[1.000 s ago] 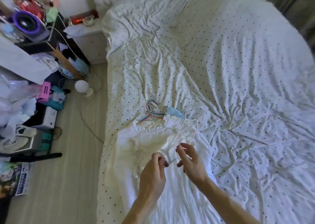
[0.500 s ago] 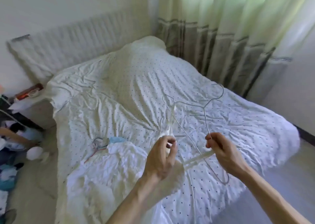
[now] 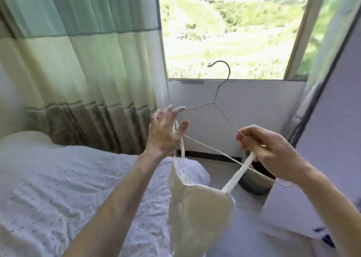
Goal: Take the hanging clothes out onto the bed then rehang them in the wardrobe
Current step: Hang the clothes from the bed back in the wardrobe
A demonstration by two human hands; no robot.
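Hook uppermost on the thin grey wire hanger (image 3: 220,108), and it is held in the air in front of the window (image 3: 224,31), beyond the foot of the bed. The hook's open side faces left. The hanger's long axis slants from upper left by the left hand (image 3: 166,133) down to lower right, where its far end pokes out past the right wrist.

The left hand is wide open, fingers splayed, with the fingertips (image 3: 180,109) meeting the hanger's left shoulder. One strap of the cream strappy garment (image 3: 199,213) climbs past its thumb; whether it is pinched there I can't tell.

The right hand (image 3: 271,151) is curled tight, thumb and forefinger nipping the wire of the right shoulder, and the other strap runs up into its palm. The garment dangles below both hands, long way down, over the edge of the white dotted bed sheet (image 3: 58,188).

On the floor behind the right hand sits a dark round bin (image 3: 254,186); its inside is hidden. The green striped curtain (image 3: 88,61) hangs to the left.
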